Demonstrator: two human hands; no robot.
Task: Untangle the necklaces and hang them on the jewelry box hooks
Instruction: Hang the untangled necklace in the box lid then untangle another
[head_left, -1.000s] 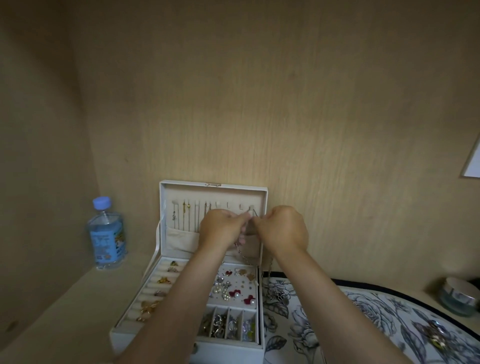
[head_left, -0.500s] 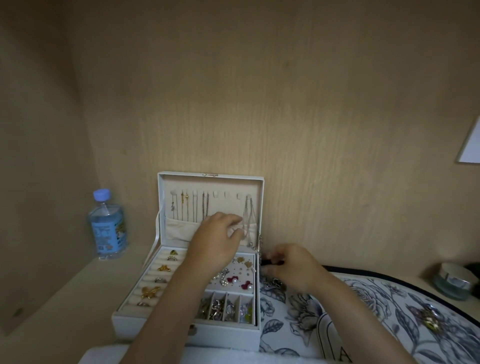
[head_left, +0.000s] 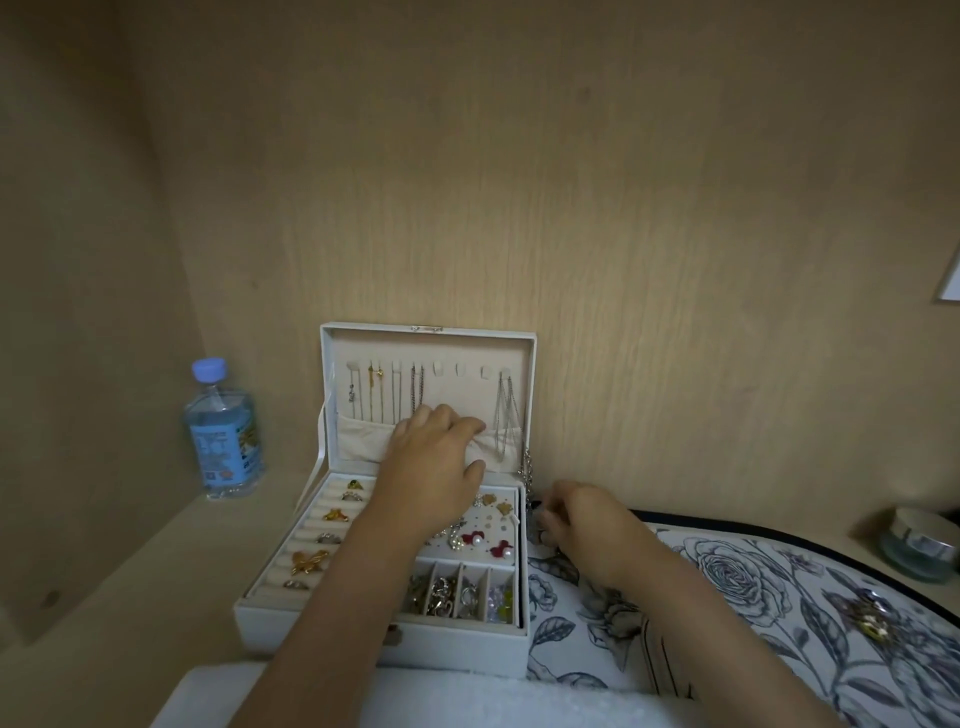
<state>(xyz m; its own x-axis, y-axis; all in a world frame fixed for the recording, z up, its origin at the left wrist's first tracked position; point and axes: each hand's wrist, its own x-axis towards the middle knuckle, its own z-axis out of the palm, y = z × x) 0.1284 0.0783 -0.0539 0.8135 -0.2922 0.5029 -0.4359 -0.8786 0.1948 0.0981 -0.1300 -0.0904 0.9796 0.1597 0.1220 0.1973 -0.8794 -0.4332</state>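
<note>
A white jewelry box (head_left: 379, 631) stands open, its lid upright against the wall with a row of hooks (head_left: 436, 368). Thin necklaces (head_left: 382, 395) hang on the left hooks, and a silver chain (head_left: 505, 415) hangs from the rightmost one. My left hand (head_left: 436, 462) lies on the lid's fabric pocket (head_left: 358, 441), fingers curled over its creased top edge. Just right of the box, my right hand (head_left: 584, 525) is on the floral mat, fingertips pinching a chunky silver necklace (head_left: 529, 470) that trails down the box's right side.
A blue-capped water bottle (head_left: 223, 431) stands to the left of the box. The floral mat (head_left: 779, 597) covers the right of the surface, with a silver-lidded jar (head_left: 917, 545) beyond it. Box trays hold rings and earrings (head_left: 467, 535). A wooden wall rises close behind.
Both hands left the rightmost hook, where the silver chain now hangs free. My left hand settled on the pocket, and my right hand dropped to the necklace beside the box.
</note>
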